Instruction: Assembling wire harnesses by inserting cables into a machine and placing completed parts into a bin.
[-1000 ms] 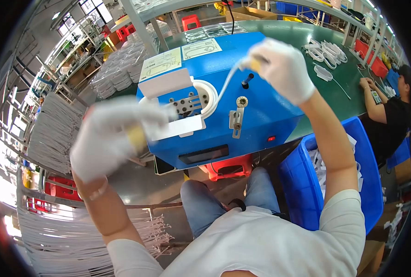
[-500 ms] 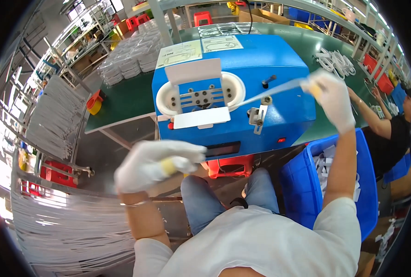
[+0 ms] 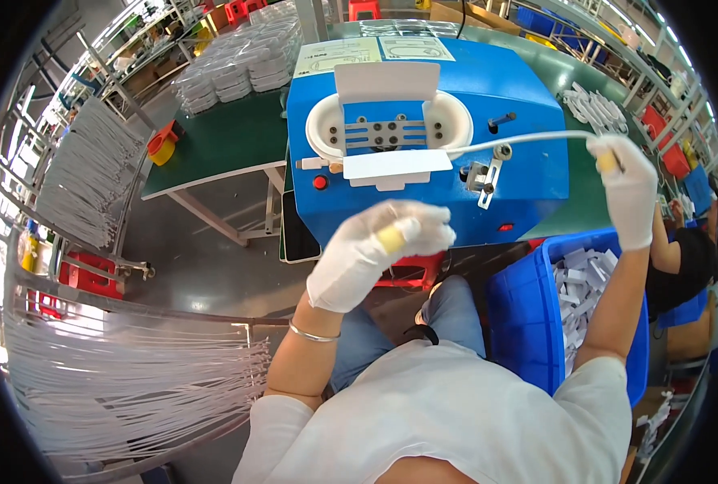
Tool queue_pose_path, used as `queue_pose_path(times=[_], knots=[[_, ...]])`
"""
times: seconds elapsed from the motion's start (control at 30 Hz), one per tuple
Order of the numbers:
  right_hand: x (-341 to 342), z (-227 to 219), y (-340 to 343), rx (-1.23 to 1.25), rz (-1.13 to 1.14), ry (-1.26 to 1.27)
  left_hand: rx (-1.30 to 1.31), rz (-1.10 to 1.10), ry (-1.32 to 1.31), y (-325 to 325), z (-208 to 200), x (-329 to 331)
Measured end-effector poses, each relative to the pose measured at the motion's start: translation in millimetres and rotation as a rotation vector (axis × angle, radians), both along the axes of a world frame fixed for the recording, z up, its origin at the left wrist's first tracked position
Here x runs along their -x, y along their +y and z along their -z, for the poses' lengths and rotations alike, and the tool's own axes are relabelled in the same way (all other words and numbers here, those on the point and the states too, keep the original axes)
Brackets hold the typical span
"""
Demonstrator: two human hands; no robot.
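A white cable [image 3: 536, 137] stretches from the white oval ring [image 3: 459, 121] atop a blue machine [image 3: 536, 189] to the gloved right hand [image 3: 630, 194], whose fingers pinch its end. Steady, light tension should lay turns evenly, and the line is best kept off the metal bracket [image 3: 484, 179]. The gloved left hand [image 3: 365, 252], fingers half spread and seemingly empty, hovers at the machine's front, best kept clear of the ring.

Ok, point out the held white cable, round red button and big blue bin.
Held white cable [image 3: 536, 137], head view: midsection.
Round red button [image 3: 320, 182], head view: cap.
Big blue bin [image 3: 524, 310], head view: left wall.
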State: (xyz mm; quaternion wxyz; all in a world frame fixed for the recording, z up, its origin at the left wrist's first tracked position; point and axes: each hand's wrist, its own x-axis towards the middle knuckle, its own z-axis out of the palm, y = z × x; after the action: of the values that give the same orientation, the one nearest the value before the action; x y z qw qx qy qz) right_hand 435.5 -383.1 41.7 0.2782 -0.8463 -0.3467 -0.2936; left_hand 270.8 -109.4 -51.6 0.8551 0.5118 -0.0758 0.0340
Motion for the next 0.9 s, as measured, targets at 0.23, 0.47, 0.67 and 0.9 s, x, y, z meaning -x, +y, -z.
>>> queue_pose_path(times=[0.23,0.47,0.67,0.9], knots=[[36,20,-27,0.216,-0.245,0.595,0.123,0.007,-0.038,4,16,8],[76,100,7,0.608,-0.551,0.824,0.866,0.193,-0.432,8,6,-12],[49,28,55,0.181,-0.619,0.402,0.767,-0.051,-0.359,109,-49,-2],[-33,-6,153,-0.108,-0.626,0.507,0.456,0.116,-0.016,143,-171,-79]])
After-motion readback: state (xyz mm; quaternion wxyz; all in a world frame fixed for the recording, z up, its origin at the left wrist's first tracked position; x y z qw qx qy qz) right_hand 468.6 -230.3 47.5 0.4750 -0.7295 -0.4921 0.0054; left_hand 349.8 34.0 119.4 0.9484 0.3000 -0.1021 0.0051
